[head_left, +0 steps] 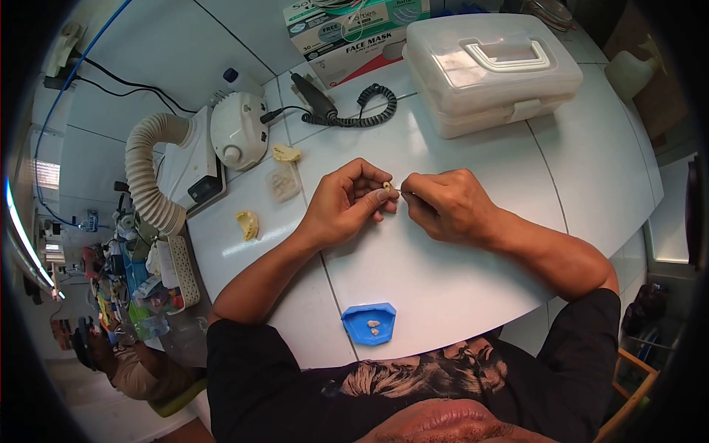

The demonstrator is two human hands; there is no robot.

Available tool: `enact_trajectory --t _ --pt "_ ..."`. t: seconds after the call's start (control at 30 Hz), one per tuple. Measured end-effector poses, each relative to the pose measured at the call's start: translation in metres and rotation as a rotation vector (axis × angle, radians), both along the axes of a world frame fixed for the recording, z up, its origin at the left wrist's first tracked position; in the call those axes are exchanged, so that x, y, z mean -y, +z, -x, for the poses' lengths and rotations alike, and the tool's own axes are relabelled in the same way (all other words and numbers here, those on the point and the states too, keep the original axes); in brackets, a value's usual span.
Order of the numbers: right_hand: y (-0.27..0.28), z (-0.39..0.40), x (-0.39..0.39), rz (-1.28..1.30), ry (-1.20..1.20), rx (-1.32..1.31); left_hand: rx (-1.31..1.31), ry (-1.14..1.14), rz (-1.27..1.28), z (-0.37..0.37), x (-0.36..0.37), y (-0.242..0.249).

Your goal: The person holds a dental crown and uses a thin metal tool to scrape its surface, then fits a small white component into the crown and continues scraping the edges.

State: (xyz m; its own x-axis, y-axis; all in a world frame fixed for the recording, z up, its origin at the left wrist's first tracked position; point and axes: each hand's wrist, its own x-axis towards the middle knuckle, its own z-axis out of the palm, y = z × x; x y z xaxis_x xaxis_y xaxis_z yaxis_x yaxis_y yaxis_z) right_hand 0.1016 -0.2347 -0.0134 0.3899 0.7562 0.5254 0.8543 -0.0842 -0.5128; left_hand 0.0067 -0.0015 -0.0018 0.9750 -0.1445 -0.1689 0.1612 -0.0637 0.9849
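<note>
Near the middle of the white tiled table, my left hand (347,203) pinches a small tooth-like piece (388,187) between thumb and fingers. Just right of it, my right hand (450,203) is closed around a thin tool, mostly hidden by the fingers, whose tip points at the piece. A blue tray (348,322) with small pale pieces (374,324) inside lies near the front edge. Left of my left hand are a yellowish dental model (247,225), a clear small box (283,182) and another yellowish model (286,153).
A white control unit (238,131), ribbed hose (136,159) and black handpiece with coiled cord (315,99) stand at the back left. Behind are mask boxes (362,44) and a translucent case (495,74). Another person (144,369) sits at the lower left, beyond a basket (185,273).
</note>
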Motion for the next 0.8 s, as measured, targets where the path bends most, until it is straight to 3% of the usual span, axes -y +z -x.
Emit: enact_trajectory --t 0.8 --pt "-0.0045 0.0023 -0.0020 0.018 -0.043 0.056 0.003 0.011 -0.063 -0.0001 0.0040 -0.0001"
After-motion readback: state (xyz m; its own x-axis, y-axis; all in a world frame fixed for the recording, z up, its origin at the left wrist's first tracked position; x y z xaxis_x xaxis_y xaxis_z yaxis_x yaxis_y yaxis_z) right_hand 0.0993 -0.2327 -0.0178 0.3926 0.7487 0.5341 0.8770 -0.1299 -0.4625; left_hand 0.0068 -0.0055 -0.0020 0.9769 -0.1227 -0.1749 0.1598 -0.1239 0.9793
